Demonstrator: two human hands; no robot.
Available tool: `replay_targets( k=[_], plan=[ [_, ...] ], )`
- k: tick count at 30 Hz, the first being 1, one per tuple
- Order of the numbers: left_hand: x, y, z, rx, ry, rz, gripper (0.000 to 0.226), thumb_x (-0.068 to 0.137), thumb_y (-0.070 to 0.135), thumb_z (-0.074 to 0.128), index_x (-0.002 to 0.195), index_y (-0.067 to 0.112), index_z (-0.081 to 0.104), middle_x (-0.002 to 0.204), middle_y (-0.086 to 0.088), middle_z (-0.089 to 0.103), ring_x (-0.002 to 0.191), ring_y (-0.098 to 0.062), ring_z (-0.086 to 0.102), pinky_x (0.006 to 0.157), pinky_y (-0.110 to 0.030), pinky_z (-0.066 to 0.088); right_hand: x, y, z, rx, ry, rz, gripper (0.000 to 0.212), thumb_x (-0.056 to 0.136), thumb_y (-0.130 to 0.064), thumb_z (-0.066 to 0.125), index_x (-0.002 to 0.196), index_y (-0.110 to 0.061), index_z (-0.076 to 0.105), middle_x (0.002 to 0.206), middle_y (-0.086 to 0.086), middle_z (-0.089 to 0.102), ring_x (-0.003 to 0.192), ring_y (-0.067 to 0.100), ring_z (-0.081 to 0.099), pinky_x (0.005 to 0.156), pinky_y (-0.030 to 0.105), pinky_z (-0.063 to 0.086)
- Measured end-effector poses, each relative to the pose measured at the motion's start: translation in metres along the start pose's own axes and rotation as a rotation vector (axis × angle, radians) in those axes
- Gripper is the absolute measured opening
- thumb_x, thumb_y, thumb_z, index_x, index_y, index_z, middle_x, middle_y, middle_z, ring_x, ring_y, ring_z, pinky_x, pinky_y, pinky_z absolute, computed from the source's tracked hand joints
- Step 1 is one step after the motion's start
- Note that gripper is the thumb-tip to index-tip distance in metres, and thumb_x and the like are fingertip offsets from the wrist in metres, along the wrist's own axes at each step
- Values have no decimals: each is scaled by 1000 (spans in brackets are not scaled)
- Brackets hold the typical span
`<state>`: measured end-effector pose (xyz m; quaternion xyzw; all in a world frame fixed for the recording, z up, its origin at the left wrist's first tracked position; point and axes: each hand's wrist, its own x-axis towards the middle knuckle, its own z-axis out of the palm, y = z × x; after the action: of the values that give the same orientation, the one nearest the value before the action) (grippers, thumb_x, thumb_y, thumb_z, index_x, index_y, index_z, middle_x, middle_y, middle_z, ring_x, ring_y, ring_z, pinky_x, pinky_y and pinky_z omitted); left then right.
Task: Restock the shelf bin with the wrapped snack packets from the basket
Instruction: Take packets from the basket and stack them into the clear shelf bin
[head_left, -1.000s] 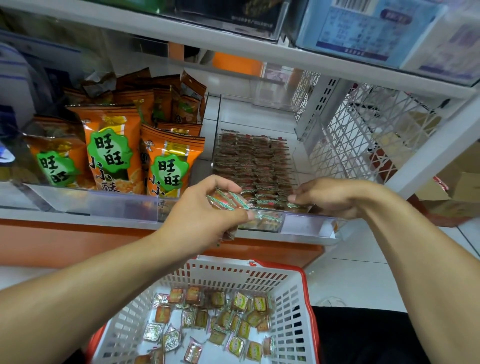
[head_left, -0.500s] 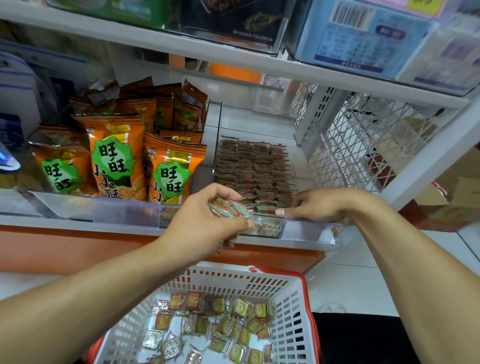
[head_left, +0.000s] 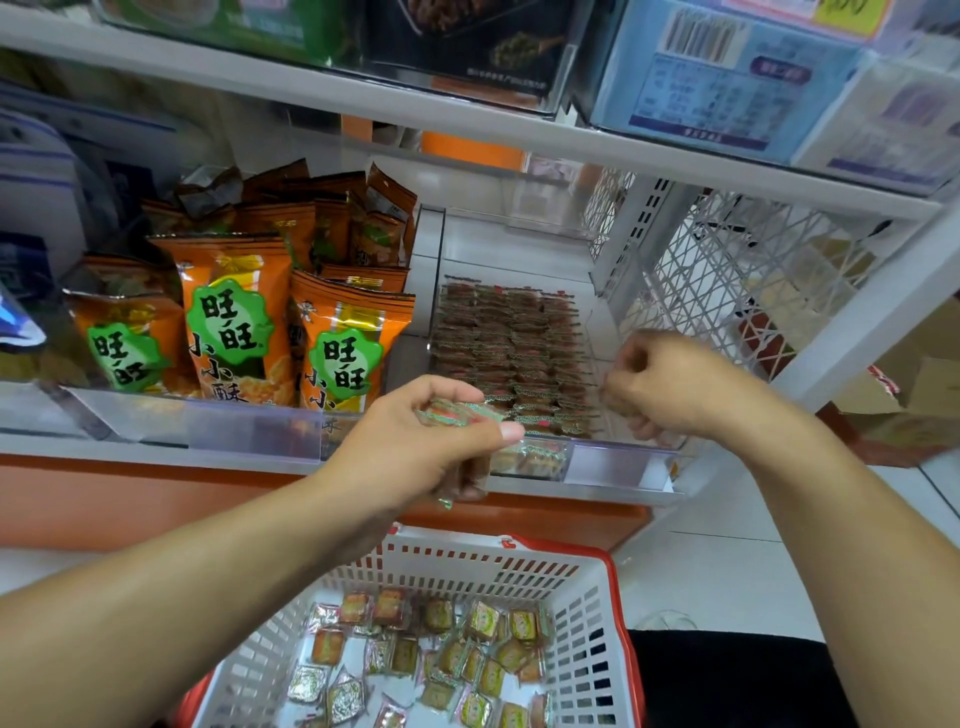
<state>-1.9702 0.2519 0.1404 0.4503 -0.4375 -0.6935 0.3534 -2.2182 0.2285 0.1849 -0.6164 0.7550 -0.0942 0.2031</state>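
A: Clear bin (head_left: 613, 457) on the shelf: what has changed?

B: Your right hand (head_left: 670, 387) has lifted off the rows, curled, grip unclear. Your left hand (head_left: 415, 447) clutches packets (head_left: 457, 415); more wait in the basket (head_left: 587, 603).

Left hand (head_left: 415, 447) grips a stack of wrapped snack packets (head_left: 462, 415) at the shelf's front edge. Right hand (head_left: 670, 384), blurred and curled, hovers at the front right corner of the clear bin (head_left: 613, 462) of packed rows. More packets lie loose in the white basket (head_left: 587, 623) below.
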Motion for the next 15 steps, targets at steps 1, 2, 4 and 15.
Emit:
replay_targets(
  k=[1,2,4,15],
  plan=[
    [0,1,2,-72,-11,-32,62,63,28,92,116,12,64,89,-24,74,71,-27,68,53,-25,55,-8,-4,-2,179,56,-32,17,91,-25,71,93,-17,57,67,8,73,57,22,72,42,28,52],
    [1,3,3,-132,-18,-60,66,59,34,91,114,9,65,93,-21,74,81,-29,70,57,-28,57,-16,-10,-3,364,51,-69,21,87,-27,77,91,-18,58,60,5,71,51,18,69,37,23,47],
    [1,5,6,-225,-28,-108,64,56,41,89,108,9,69,97,-14,74,92,-28,73,63,-32,60,-31,-21,0,668,-118,-157,27,77,-24,80,95,-11,65,64,5,71,51,17,64,40,19,48],
    [1,7,2,-348,-86,-97,21,84,4,62,104,6,70,108,-19,77,96,-30,76,84,-50,62,-50,-29,21,831,-356,-139,34,69,-21,82,99,-13,69,87,15,74,64,13,63,51,22,47]
  ],
)
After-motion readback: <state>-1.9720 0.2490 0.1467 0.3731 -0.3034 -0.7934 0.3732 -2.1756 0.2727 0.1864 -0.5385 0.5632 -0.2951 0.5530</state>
